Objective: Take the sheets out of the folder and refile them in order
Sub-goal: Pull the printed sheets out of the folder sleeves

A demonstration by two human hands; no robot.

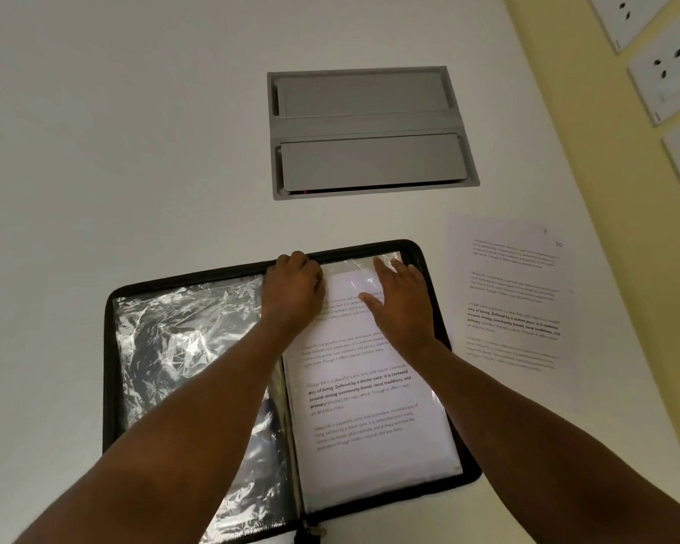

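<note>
Folder lies open on the surface, printed sheet in its right-side sleeve. Best move: hold the sleeve mouth open and slide the sheet out flat, no creasing. Left hand curls at the sleeve's top edge, apparently pinching it; right hand is spread flat on the sheet. Loose sheet lies just right of the folder.

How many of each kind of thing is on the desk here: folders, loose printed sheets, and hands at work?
Folder: 1
Loose printed sheet beside it: 1
Hands, left hand and right hand: 2
Total: 4
</note>
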